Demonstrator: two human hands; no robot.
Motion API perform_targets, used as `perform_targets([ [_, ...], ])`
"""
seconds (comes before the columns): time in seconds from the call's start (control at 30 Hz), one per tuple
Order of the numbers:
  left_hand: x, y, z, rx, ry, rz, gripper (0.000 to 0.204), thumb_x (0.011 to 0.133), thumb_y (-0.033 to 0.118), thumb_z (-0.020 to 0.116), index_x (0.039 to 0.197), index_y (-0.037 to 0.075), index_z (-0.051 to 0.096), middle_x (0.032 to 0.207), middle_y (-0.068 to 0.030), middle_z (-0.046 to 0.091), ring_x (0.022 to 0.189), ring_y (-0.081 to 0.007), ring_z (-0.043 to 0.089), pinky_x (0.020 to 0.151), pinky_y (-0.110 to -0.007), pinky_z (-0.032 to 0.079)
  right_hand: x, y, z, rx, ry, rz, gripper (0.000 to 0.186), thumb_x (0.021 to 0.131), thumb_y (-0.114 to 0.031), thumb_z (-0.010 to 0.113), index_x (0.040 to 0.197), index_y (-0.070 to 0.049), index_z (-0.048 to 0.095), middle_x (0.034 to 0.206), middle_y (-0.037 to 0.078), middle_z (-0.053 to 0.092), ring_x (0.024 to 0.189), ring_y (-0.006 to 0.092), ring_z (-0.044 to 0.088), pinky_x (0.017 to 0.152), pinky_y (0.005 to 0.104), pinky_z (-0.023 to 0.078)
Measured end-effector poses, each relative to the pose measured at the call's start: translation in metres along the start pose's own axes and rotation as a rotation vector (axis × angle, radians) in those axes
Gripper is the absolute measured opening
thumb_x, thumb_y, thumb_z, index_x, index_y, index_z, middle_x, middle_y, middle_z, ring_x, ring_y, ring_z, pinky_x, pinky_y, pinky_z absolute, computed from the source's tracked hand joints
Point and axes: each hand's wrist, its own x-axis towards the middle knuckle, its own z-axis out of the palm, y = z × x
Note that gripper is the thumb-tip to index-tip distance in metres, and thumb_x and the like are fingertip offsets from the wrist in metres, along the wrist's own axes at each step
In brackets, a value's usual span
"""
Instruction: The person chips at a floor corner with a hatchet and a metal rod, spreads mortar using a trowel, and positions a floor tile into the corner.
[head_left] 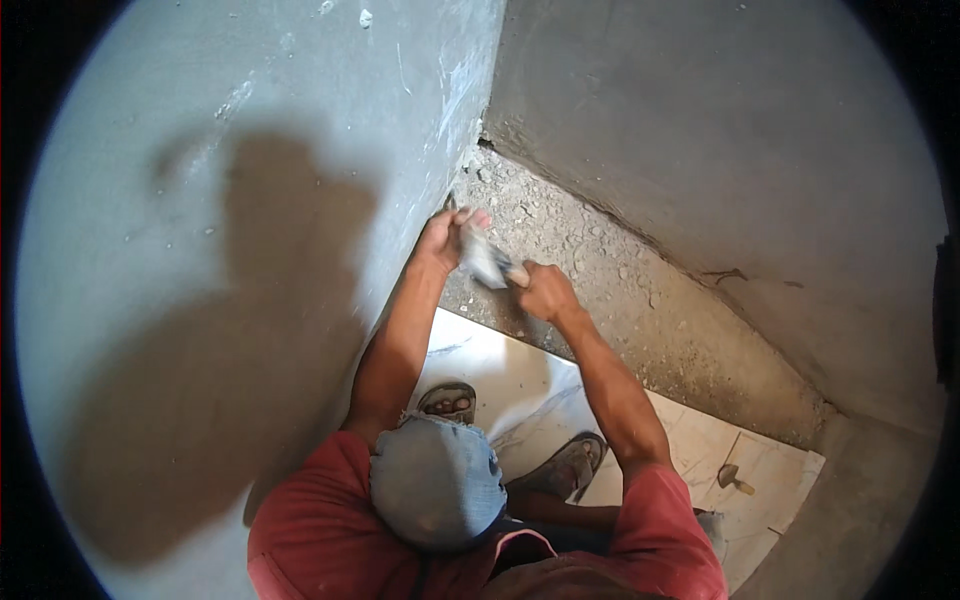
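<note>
My right hand (pixel 542 292) grips the handle of a scraper or trowel (pixel 485 262), whose pale blade is blurred. My left hand (pixel 440 238) is up against the blade's upper end at the left wall, its fingertips smeared, so I cannot tell whether it holds anything. Both are over a rough concrete strip (pixel 590 255) strewn with crumbs of debris, in the corner where two walls meet. Below it, veined white tiles (pixel 530 385) lie under my sandalled feet.
A pale plastered wall (pixel 130 300) with my shadow on it rises at the left, a grey wall (pixel 700 120) at the back right. A small trowel (pixel 728 474) lies on the tiles at the right, beside a bare concrete surface (pixel 850 490). My denim-covered knee (pixel 430 480) is raised between my arms.
</note>
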Motion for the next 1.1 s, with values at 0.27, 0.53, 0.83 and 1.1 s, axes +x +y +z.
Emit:
perform_targets([
  [0.27,-0.004,0.001,0.002,-0.090,0.054,0.065,0.017,0.088,0.004,0.035,0.099,-0.006,0.044,0.098,-0.0192,0.050,0.098,-0.0306,0.056,0.094,-0.041,0.043,0.002,-0.044,-0.043,0.367,0.150,-0.240,0.023,0.061,-0.016,0.057,0.083,-0.007,0.058,0.077,0.011,0.056,0.071,0.0336,0.055,0.066,0.0374,0.046],
  [0.53,-0.008,0.001,-0.001,0.116,0.115,0.028,0.022,0.090,0.017,0.038,0.098,-0.001,0.046,0.099,-0.0213,0.055,0.102,-0.0321,0.054,0.088,-0.042,0.046,-0.002,-0.018,-0.004,-0.018,-0.139,0.482,0.021,0.062,-0.013,0.059,0.082,-0.006,0.058,0.073,0.015,0.058,0.069,0.0371,0.058,0.064,0.0420,0.047],
  [0.83,-0.011,-0.005,0.014,0.153,-0.022,0.095,0.023,0.089,0.010,0.040,0.103,-0.009,0.042,0.108,-0.0208,0.046,0.109,-0.0369,0.046,0.097,-0.050,0.037,0.011,0.011,0.010,-0.066,-0.236,0.398,0.019,0.064,-0.012,0.064,0.073,-0.003,0.050,0.062,0.017,0.055,0.059,0.0376,0.054,0.058,0.0419,0.045],
  [1.1,-0.009,0.000,0.015,-0.030,0.000,0.078,0.020,0.088,0.011,0.042,0.098,-0.006,0.042,0.091,-0.0149,0.048,0.105,-0.0360,0.048,0.095,-0.052,0.037,0.000,-0.043,-0.023,0.307,0.293,-0.343,0.015,0.065,-0.010,0.058,0.077,-0.002,0.053,0.070,0.019,0.058,0.065,0.0393,0.056,0.061,0.0437,0.045],
])
